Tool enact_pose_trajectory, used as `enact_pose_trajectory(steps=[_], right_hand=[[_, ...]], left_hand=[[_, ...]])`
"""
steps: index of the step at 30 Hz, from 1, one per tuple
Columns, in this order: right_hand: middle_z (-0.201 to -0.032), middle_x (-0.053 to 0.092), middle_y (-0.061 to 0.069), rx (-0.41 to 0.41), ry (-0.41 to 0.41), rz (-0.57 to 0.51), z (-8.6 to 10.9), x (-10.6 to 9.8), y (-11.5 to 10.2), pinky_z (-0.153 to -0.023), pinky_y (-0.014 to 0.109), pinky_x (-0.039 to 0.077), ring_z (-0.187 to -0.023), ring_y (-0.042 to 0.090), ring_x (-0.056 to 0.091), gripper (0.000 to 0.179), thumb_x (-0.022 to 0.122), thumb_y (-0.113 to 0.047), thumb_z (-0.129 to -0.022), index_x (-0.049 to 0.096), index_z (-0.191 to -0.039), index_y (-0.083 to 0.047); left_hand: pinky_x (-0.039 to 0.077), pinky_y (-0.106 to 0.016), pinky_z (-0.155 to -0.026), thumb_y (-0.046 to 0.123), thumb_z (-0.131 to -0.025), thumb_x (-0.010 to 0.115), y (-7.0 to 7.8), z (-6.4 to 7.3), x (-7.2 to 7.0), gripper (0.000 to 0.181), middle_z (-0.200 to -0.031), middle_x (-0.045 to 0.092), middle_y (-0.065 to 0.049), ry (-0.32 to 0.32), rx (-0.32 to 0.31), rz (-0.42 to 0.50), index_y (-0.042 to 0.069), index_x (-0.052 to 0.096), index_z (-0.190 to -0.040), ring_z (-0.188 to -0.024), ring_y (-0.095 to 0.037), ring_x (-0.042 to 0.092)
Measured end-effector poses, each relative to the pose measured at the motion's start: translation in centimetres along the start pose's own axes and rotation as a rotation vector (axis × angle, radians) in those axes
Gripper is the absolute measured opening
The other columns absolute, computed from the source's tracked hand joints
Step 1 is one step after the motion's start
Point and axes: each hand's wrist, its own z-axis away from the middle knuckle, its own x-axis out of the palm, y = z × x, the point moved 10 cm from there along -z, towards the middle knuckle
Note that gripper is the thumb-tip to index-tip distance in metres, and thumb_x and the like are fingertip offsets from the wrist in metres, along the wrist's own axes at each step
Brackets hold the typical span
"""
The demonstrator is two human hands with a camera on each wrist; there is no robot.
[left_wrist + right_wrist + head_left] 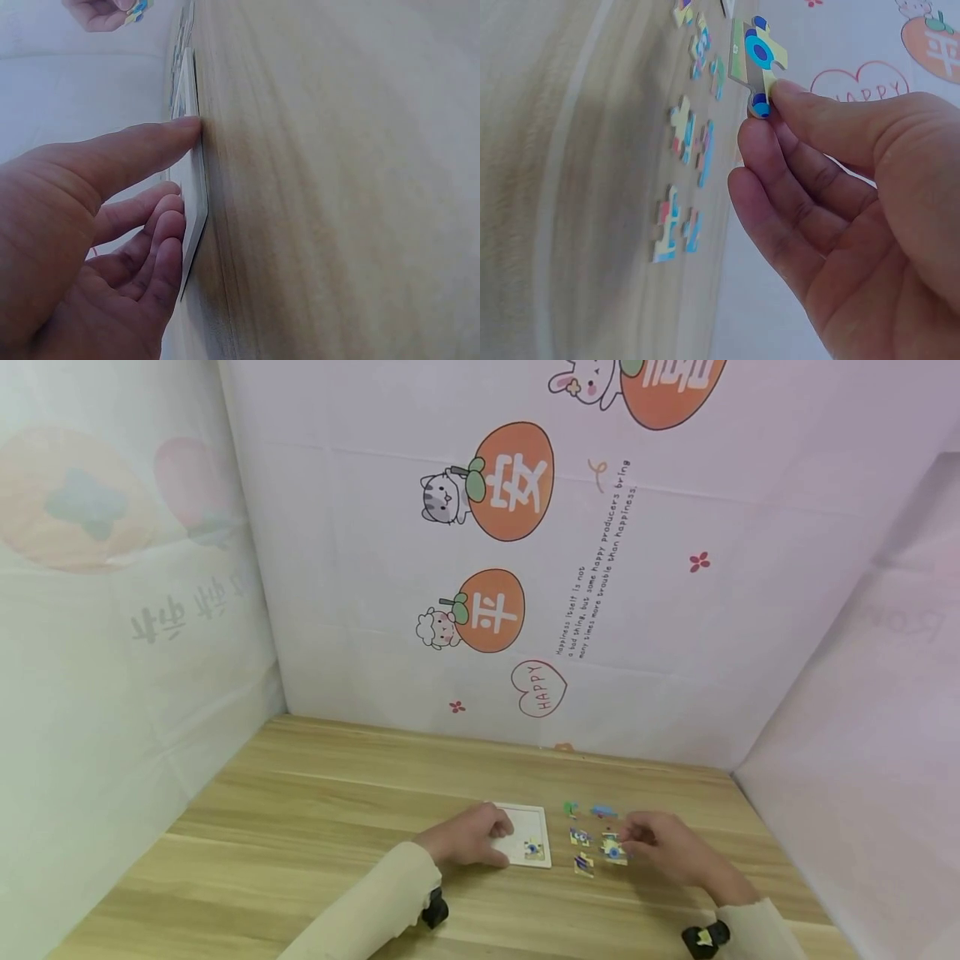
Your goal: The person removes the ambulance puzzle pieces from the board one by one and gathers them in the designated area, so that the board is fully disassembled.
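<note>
A white puzzle tray (pixel 530 820) lies flat on the wooden table, with one yellow-and-blue puzzle piece (pixel 533 848) in its near right corner. My left hand (pixel 468 837) rests at the tray's left side. In the left wrist view its thumb (pixel 176 131) presses the near edge, while the loosely bent fingers touch the tray's top. To the right, my right hand (pixel 663 843) pinches a puzzle piece with a blue ring (pixel 759 51) between thumb and fingers, raised above the table. Loose puzzle pieces (pixel 580 837) lie between the tray and that hand.
Several more jigsaw pieces lie on the wood, including a green one (pixel 571 810) and a blue one (pixel 603 811). A white printed cloth (pixel 360 635) hangs behind the table, and pale cloth walls (pixel 847 693) stand at both sides.
</note>
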Motion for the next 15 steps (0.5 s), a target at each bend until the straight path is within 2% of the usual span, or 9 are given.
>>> enact_pose_trajectory(steps=[9,15], right_hand=[[-0.092,0.069,-0.003,0.014,-0.048,-0.046,1.0,1.2,1.7,-0.071,0.02,0.053,-0.082,-0.001,0.059,0.006,0.067,-0.008,-0.101,0.068,-0.099,-0.013],[-0.093,0.069,-0.001,0.017,-0.04,-0.035,1.0,1.7,2.1,-0.068,0.02,0.052,-0.081,-0.001,0.057,0.005,0.069,-0.008,-0.099,0.069,-0.096,-0.012]], left_hand=[[0.054,-0.022,-0.094,0.018,-0.087,0.088,0.0,0.0,0.0,0.045,-0.112,0.067,0.0,0.0,-0.005,0.011,0.004,0.07,-0.125,-0.101,-0.007,0.06],[0.054,-0.022,-0.094,0.019,-0.087,0.088,-0.2,0.0,0.1,0.045,-0.112,0.066,0.001,-0.003,-0.007,0.012,0.005,0.069,-0.125,-0.101,-0.006,0.059]])
